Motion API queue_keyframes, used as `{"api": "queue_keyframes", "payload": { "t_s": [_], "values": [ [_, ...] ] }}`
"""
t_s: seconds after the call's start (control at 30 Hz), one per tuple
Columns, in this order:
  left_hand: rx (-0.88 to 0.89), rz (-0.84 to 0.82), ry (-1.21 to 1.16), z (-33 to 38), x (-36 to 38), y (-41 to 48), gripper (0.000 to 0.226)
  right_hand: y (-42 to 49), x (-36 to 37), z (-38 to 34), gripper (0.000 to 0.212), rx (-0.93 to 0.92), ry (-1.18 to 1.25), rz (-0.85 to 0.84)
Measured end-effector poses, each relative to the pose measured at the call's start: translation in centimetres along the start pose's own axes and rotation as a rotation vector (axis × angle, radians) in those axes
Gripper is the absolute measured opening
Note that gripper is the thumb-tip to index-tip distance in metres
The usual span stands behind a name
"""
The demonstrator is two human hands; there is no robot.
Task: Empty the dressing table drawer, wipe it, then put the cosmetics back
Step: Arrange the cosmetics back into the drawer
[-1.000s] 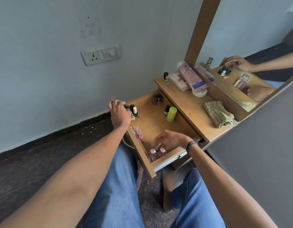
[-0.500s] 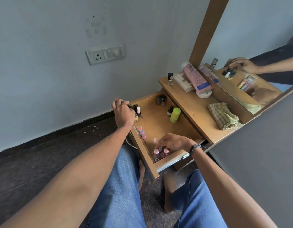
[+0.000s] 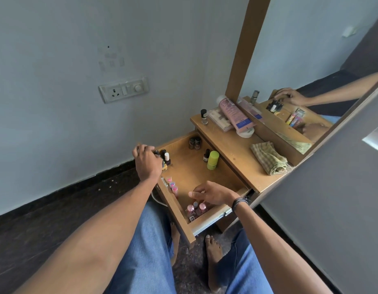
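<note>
The drawer (image 3: pixel 192 168) stands pulled fully out in the middle of the frame, over the person's knees, so both hands can reach straight down into it. Cosmetics sit in small groups along its walls, with the middle of the wooden floor bare.

The left hand (image 3: pixel 146 161) is at the drawer's upper left corner, its fingers curled down over a cluster of nail polish bottles (image 3: pixel 165 156). It appears to grip one dark-capped bottle at the fingertips, though the knuckles hide the contact. The right hand (image 3: pixel 211 194) hangs in the lower part of the drawer with its fingers loosely spread and nothing in them, just above three pink-capped bottles (image 3: pixel 194 209) packed into the near corner. Whether it touches them cannot be told. Working two corners at once would let each hand lift a bottle in the same pass.

Further in stand a green bottle (image 3: pixel 213 160) with a small dark one beside it, and two dark jars (image 3: pixel 194 143) against the back wall.

On the tabletop (image 3: pixel 232 153), right of centre, lie a pink tube (image 3: pixel 234 115), a flat box (image 3: pixel 218 119) and one upright polish bottle (image 3: pixel 203 116), parked out of the way. The folded checked cloth (image 3: pixel 268 159) lies near the mirror (image 3: pixel 311 60), within reach for wiping. With so much inside, emptying looks far from done.
</note>
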State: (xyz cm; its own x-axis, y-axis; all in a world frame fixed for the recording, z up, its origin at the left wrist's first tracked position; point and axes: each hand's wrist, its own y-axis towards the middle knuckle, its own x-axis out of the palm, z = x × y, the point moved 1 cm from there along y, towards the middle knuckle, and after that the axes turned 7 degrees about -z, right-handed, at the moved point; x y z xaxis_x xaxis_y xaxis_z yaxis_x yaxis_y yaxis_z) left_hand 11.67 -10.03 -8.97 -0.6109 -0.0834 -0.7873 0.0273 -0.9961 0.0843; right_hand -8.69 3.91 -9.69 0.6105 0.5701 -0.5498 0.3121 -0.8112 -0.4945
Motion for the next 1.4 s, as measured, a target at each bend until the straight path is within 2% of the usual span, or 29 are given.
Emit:
{"api": "queue_keyframes", "payload": {
  "t_s": [0.07, 0.13, 0.2, 0.4, 0.6, 0.8, 0.93, 1.1, 1.23, 1.3, 1.4],
  "values": [
    [-0.003, -0.002, 0.000, 0.0, 0.0, 0.0, 0.031, 0.0, -0.7, 0.3, 0.044, 0.043, 0.013, 0.135],
    [-0.011, -0.004, 0.005, 0.0, 0.0, 0.0, 0.031, 0.0, -1.4, 0.5, 0.032, 0.115, -0.051, 0.323],
    [-0.013, -0.004, 0.008, 0.1, 0.0, 0.0, 0.030, 0.0, -1.7, 0.2, 0.030, 0.174, -0.087, 0.434],
    [-0.005, -0.005, 0.007, -0.1, 0.0, 0.2, 0.031, -0.1, -0.3, -0.3, 0.026, 0.241, -0.171, 0.433],
    [0.014, 0.009, 0.052, 0.2, -0.3, -0.1, 0.036, -1.4, -0.1, -0.3, 0.022, 0.244, -0.149, 0.713],
    [0.221, 0.069, 0.102, 2.2, -0.3, -0.4, 0.036, -1.5, -0.2, -0.4, 0.025, 0.264, -0.109, 0.726],
    [0.301, -0.086, -0.086, 7.5, 0.5, 0.1, 0.040, -1.5, -0.1, -0.4, 0.026, 0.267, -0.126, 0.706],
    [0.231, -0.285, -0.333, 13.8, 1.9, 3.0, 0.058, -1.4, -0.1, -0.2, 0.025, 0.263, -0.140, 0.723],
    [0.142, -0.344, -0.410, 16.5, 3.5, 5.6, 0.072, -1.4, -0.1, -0.1, 0.025, 0.255, -0.142, 0.745],
    [0.129, -0.343, -0.397, 17.1, 4.1, 6.6, 0.068, -1.5, -0.1, -0.1, 0.024, 0.252, -0.142, 0.750],
    [0.164, -0.314, -0.362, 17.8, 4.6, 7.4, 0.048, -1.3, -0.1, 0.0, 0.025, 0.253, -0.138, 0.754]
  ]
}}
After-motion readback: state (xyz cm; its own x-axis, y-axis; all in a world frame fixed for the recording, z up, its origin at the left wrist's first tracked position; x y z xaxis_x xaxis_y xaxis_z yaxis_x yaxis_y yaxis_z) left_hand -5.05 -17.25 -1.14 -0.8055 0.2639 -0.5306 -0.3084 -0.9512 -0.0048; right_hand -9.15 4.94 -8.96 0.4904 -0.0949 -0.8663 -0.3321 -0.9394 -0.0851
